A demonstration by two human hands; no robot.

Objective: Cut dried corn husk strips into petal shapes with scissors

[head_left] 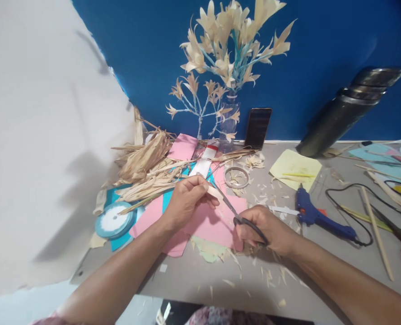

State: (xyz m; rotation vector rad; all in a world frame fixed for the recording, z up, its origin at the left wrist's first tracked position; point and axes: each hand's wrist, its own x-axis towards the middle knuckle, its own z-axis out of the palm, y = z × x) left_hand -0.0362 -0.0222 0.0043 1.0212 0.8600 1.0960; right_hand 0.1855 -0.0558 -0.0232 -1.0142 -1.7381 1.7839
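Note:
My left hand (189, 201) pinches a small pale strip of dried husk (215, 194) between thumb and fingers. My right hand (266, 229) grips a pair of scissors (232, 208) by its dark handles, the blades pointing up and left against the strip. Whether the blades are parted is hard to make out. Both hands are over pink paper sheets (203, 225) strewn with cut scraps. Left of them lies a pile of dried husks (146, 169), with a roll of light blue ribbon (115, 220) in front of it.
A blue glue gun (319, 216) with a black cord lies on the right. Behind stand husk flowers (227, 49) in a clear bottle (230, 119), a phone (258, 127) and a dark flask (346, 113). A tape roll (236, 177), yellow paper (293, 168) and a wooden stick (376, 232) lie around.

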